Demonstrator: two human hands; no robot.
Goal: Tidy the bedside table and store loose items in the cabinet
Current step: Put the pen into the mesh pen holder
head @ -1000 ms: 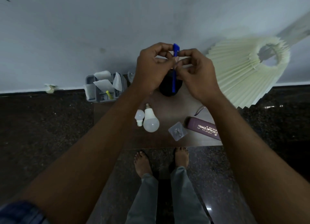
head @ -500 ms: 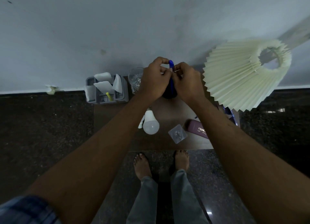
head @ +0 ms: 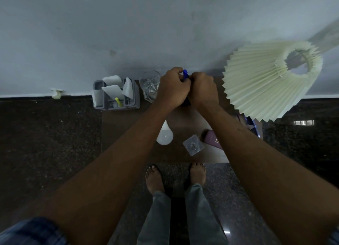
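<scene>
A person stands barefoot at a brown wooden bedside table [head: 128,134], both hands meeting at its far edge near the wall. The left hand [head: 171,87] and the right hand [head: 202,88] are curled tight around a slim blue plastic pen [head: 185,73] held upright – only its blue tip shows above the knuckles, and a dark object [head: 186,103] just below the hands is too hidden to identify.

The step in hand appears to be closing or fitting the pen before it is put away. The next move likely calls for 1 hand to let go and carry the pen off the tabletop – to the cabinet, which is not in view, or to the grey plastic organiser caddy [head: 132,103] at the table's left rear corner.

Still loose on the table: 1 white LED bulb [head: 164,134] visible beside the left forearm, 1 small clear plastic packet [head: 193,145] holding metal bits, 1 purple spectacle case [head: 212,139] partly under the right forearm, and 1 cut-glass tumbler [head: 149,85] just left of the left hand. The caddy holds folded white papers and 1 yellow marker [head: 118,101]. 1 cream pleated lampshade [head: 256,83] overhangs the right side.
</scene>
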